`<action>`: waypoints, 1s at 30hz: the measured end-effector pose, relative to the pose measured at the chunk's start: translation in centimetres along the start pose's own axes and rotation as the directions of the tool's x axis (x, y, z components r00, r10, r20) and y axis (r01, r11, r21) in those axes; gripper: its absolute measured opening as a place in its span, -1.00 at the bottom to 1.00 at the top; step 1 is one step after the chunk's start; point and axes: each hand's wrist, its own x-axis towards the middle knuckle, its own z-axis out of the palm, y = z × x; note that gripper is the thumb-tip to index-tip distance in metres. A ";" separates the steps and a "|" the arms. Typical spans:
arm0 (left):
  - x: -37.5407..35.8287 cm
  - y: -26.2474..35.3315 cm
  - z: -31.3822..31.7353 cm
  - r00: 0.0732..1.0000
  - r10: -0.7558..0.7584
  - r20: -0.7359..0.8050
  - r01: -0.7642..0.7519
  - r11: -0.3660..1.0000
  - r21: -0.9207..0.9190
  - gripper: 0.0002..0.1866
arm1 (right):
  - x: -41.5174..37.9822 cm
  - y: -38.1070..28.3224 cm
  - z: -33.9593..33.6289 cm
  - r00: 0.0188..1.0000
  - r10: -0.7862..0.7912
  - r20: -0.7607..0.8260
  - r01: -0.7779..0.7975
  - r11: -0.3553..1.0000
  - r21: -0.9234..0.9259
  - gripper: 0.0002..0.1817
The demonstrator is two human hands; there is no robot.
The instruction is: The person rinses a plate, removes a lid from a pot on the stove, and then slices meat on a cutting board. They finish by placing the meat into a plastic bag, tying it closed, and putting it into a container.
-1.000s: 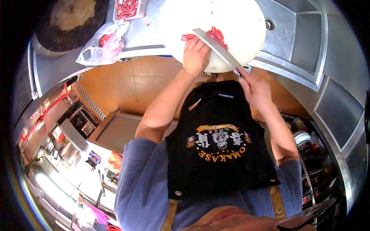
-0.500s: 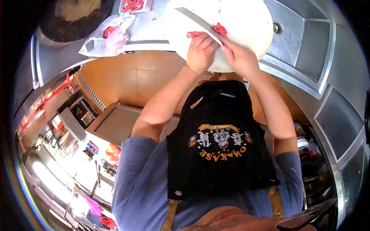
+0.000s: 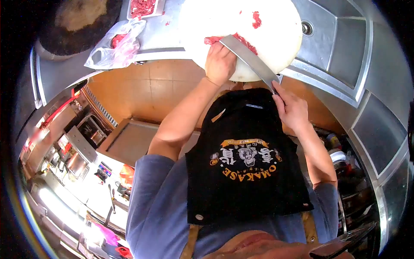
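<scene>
A strip of raw red meat point(image 3: 212, 40) lies on the round white cutting board point(image 3: 276, 56). My left hand point(image 3: 220, 64) rests on it with fingers curled, pinning it down; the fingertips are partly hidden. In my right hand point(image 3: 291, 106) is the handle of a cleaver point(image 3: 248, 56). Its broad blade slants across the board's near edge, the tip close to my left fingers and over the meat. More red meat shows along the blade's far side. Farther back on the board sits a small separate piece of meat point(image 3: 257, 20).
A plastic bag point(image 3: 125, 47) with meat inside and a white tray point(image 3: 158, 9) of sliced meat stand left of the board. Beyond them is a round dark-rimmed block point(image 3: 82, 26). On the right is a steel sink point(image 3: 319, 43).
The cleaver has drawn back toward my body and right, with my right hand now beyond the board's near edge. The small piece of meat sits apart, farther back. My left hand stays on the meat.
</scene>
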 end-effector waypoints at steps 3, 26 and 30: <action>0.3 -0.1 -0.1 1.000 0.002 0.010 -0.002 1.000 -0.028 -0.82 | 2.0 -0.2 0.5 1.000 0.000 0.023 0.000 1.000 0.002 -0.60; -0.6 -0.5 0.4 0.999 -0.028 0.020 0.028 0.999 -0.014 -0.75 | 1.9 0.3 -1.0 0.998 -0.061 0.025 0.058 0.992 0.112 -0.61; -0.3 -0.3 0.3 0.999 -0.027 0.038 0.027 0.999 -0.018 -0.75 | 2.7 -0.3 -1.3 0.988 0.057 0.141 -0.070 0.994 0.084 -0.60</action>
